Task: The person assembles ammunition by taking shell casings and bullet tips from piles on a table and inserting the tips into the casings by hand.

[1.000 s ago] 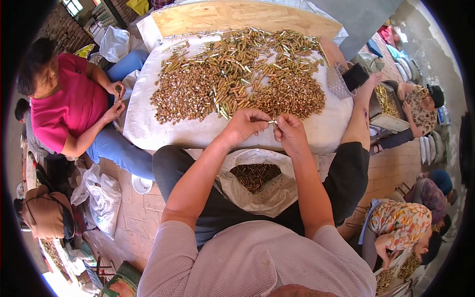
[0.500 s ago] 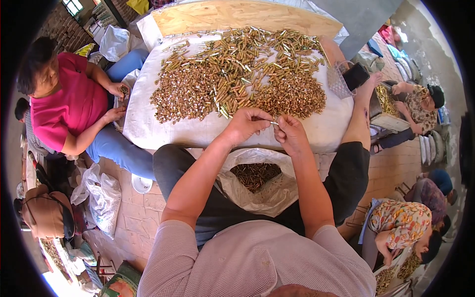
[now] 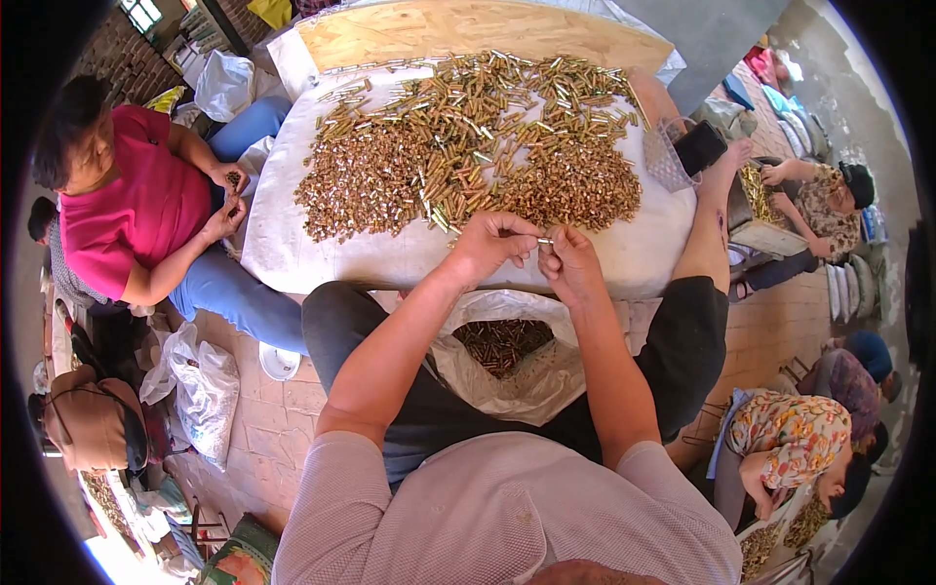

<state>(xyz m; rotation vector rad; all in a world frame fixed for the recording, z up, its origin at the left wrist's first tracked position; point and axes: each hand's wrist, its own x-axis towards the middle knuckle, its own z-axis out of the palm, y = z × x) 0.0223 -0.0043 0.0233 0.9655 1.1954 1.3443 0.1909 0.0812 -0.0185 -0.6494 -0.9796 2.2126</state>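
My left hand (image 3: 495, 247) pinches one end of a small shiny metal pin-like part (image 3: 543, 240). From the other side, my right hand (image 3: 570, 258) has its fingertips closed on the same part; its exact kind is too small to tell. Both hands meet just above the near edge of a white-covered table (image 3: 278, 234). Beyond them spreads a big pile of longer brass-coloured metal cylinders (image 3: 468, 107), with short gold-coloured pieces (image 3: 366, 185) heaped nearer. Below my hands, between my legs, an open white sack (image 3: 468, 375) holds many darker small metal parts (image 3: 502, 343).
A wooden board (image 3: 487, 34) borders the table's far side. To the right, a phone (image 3: 700, 149) rests by a translucent mesh basket (image 3: 666, 161). A person in a pink top (image 3: 146, 205) sits at the left, handling small parts. A filled plastic bag (image 3: 207, 400) stands on the brick floor.
My hands stay almost in place, with the small metal part shifted slightly between the fingertips. The person at the left has brought their hands together.
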